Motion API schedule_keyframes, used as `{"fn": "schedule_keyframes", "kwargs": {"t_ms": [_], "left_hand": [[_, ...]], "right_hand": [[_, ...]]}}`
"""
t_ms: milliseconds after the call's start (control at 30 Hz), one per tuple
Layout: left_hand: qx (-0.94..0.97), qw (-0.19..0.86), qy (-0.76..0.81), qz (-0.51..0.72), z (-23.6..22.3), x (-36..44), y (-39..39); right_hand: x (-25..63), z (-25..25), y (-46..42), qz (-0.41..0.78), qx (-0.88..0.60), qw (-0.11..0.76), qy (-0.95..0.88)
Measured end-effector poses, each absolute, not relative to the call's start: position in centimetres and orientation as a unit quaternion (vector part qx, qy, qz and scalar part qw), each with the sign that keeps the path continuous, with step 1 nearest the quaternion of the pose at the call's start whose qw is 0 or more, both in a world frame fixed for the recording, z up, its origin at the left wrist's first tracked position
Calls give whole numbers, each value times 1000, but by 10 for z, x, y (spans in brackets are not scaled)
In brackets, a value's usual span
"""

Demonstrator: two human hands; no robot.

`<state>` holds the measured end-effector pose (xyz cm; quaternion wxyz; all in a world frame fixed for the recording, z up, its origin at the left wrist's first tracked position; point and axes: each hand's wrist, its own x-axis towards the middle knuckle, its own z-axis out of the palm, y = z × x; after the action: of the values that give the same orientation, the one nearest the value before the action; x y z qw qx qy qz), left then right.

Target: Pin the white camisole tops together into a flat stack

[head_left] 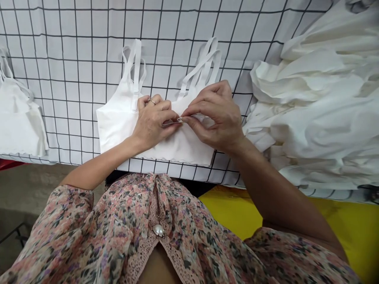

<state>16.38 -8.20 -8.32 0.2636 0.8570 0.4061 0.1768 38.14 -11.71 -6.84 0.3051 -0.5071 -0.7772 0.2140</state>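
A white bra top (189, 148) with thin straps lies flat on the grid-patterned cloth, its straps pointing away from me. My left hand (155, 120), a ring on one finger, rests on the middle of the bra top with thumb and forefinger closed. From the right, my right hand (217, 116) meets it, thumb and forefinger pinched together. Between the fingertips is a small, thin safety pin (179, 119), held by both hands. Whether its point passes through the fabric is hidden by the fingers.
A large heap of white garments (322, 118) is piled on the right. Another white strapped top (20, 118) lies at the far left. The table's grid cloth (71, 79) ends near my body. Below its edge, a yellow surface (231, 213) shows at right.
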Motion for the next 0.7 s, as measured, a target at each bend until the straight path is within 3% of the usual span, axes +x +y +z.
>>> {"fn": "schedule_keyframes", "kwargs": {"t_ms": [233,433,700], "left_hand": [[858,265,402,179,-85,164,-82],[861,260,399,181,-86,164,-83],[855,273,409,165,-82,166,-83]], "right_hand": [[381,-65,-116,208,-502,315,-778],[384,-66,-117,216,-516,261,-786],[388,-67,-119,204,-495,286,-795]]}}
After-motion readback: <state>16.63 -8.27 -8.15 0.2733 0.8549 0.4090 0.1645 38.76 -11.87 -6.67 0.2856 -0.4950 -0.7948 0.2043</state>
